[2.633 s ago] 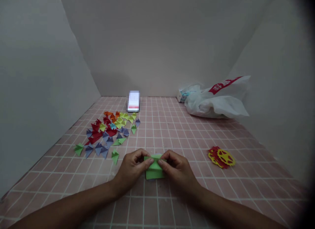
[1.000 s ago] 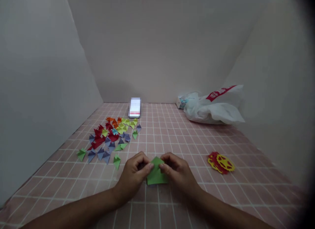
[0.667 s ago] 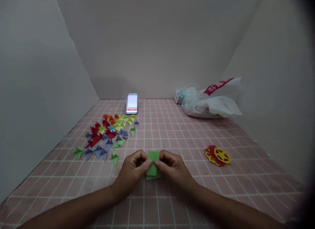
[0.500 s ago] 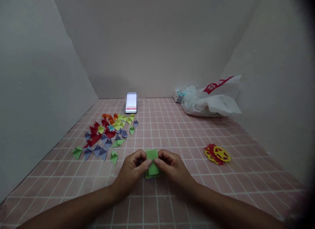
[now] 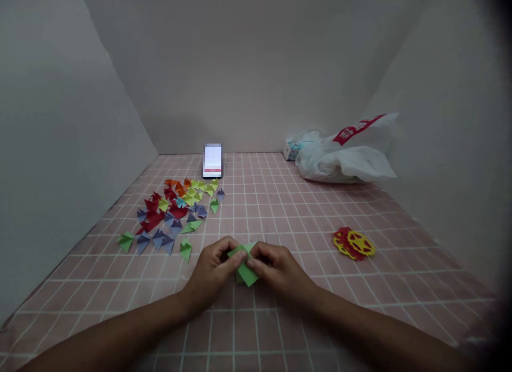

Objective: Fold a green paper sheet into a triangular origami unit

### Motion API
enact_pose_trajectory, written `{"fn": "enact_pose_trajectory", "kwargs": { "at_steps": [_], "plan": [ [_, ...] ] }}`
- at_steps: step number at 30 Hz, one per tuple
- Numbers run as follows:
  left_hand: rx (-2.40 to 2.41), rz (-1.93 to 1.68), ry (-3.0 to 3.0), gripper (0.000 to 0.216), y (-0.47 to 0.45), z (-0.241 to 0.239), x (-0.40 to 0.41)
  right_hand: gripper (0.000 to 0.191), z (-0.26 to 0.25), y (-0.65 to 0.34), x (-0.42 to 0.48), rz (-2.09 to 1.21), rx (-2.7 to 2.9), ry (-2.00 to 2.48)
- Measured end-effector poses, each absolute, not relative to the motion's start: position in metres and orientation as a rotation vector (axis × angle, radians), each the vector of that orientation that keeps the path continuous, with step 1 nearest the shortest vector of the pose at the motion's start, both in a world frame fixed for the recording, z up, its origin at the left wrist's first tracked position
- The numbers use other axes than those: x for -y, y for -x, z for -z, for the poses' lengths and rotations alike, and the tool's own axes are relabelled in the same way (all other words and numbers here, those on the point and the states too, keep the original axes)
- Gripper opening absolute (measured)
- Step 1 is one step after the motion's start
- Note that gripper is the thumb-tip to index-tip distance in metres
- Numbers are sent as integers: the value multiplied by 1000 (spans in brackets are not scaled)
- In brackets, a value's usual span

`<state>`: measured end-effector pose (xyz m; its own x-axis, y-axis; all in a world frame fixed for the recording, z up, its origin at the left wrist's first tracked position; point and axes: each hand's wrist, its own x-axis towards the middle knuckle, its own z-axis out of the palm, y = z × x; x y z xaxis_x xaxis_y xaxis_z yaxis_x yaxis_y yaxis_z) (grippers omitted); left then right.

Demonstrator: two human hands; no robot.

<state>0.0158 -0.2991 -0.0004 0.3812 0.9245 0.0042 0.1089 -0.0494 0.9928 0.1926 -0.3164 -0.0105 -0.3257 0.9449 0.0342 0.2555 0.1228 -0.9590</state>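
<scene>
Since 0.5 s ago, green paper [image 5: 245,270] was turned from upright to tilted, corner down. It is pinched by left hand [image 5: 213,273] & right hand [image 5: 280,269], low over pink tablecloth [image 5: 304,222]. Folded pcs pile [image 5: 176,209] lies at 10 o'clock, red-yellow cutout [image 5: 354,243] at 2 o'clock.

No text is showing clearly enough to read. The white plastic bag [image 5: 347,157], lying on the bench [image 5: 280,212] toward two o'clock, is carrying a red band with white characters, but they are coming out too small and blurred to make out. The upright card [image 5: 213,160] at twelve o'clock is appearing pixelated, with only a red stripe near its lower edge.
</scene>
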Motion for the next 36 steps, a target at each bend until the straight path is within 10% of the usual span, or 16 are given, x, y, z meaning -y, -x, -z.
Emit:
{"fn": "enact_pose_trajectory", "kwargs": {
  "at_steps": [36],
  "plan": [
    [-1035,-823,-1362,26,-15,6,292,20,11,-199,308,-1508,1244,1151]
  ]
}}
